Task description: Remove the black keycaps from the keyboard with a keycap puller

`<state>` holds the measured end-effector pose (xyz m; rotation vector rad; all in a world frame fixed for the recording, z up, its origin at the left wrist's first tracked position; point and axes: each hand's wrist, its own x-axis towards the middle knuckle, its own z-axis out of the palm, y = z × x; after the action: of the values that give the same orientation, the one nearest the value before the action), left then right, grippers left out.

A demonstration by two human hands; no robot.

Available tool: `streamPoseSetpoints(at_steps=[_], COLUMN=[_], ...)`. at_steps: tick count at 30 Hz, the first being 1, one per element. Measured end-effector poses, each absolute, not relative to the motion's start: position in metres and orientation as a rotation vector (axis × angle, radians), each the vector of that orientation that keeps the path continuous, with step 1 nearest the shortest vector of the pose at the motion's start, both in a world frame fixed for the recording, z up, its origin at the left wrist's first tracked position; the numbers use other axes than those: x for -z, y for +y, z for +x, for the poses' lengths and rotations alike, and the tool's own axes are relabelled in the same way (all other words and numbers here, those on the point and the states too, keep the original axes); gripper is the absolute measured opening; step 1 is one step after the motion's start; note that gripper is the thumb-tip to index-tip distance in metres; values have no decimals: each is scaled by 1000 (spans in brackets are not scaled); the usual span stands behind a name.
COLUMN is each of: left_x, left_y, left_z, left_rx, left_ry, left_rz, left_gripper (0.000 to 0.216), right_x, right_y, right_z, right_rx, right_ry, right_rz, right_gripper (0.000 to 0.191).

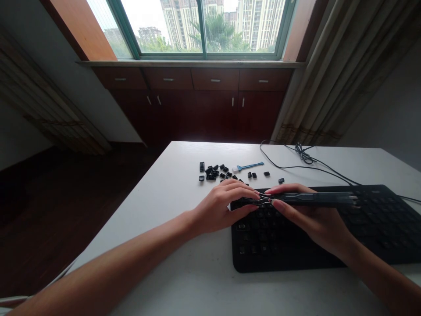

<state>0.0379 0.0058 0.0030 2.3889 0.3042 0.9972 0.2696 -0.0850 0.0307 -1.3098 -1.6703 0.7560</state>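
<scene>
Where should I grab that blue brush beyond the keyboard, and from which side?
Probably mid-handle, pinched from above with fingers across its length. The brush lies flat, its handle narrow and long; the pale bristles point left toward the loose keycaps, and more keycaps lie on its near side.

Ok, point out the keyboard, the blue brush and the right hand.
keyboard (pixel 287 242), head view, on its keys
blue brush (pixel 249 166), head view, on its handle
right hand (pixel 324 226), head view, near the thumb's base
</scene>
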Motion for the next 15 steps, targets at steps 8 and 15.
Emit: streamPoseSetpoints(at_steps=[8,15], left_x=[-3,-4], left_y=[5,3], left_z=[38,37], left_rx=[-985,-965], left_ry=[349,453], left_rz=[2389,2425], left_gripper=[24,27], right_x=[-32,-35], right_y=[-85,-86], right_z=[270,269], right_rx=[-812,-697], right_ry=[-1649,-1750], right_rz=[-1288,-1358], right_gripper=[22,12])
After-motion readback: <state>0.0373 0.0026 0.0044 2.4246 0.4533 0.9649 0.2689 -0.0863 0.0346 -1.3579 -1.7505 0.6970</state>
